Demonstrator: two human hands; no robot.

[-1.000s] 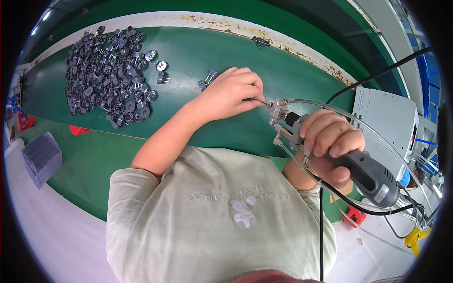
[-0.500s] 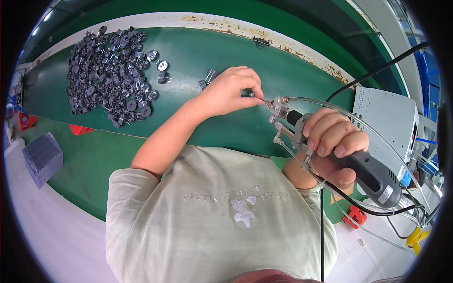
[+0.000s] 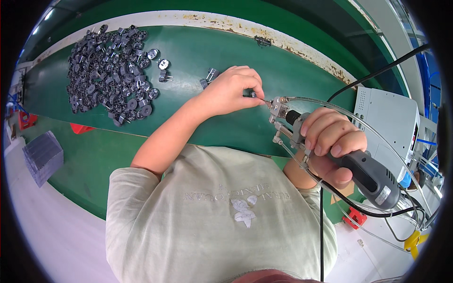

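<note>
Across the upper half of the frame, the bench (image 3: 188,52), with a ledge (image 3: 165,18) along its far edge. On the bench at upper left, a pile (image 3: 111,75); just right of it, three parts (image 3: 163,64) in a row. Farther right, at upper centre, two parts (image 3: 213,74) just left of the left hand (image 3: 236,87). In its fingers, near the tool (image 3: 373,177), a small part (image 3: 253,94). Around the tool, right of centre, the right hand (image 3: 335,134). Beyond it, at far right, a box (image 3: 384,113). At lower left, a carton (image 3: 44,158). At bottom centre, before the bench, the torso (image 3: 212,207).
</note>
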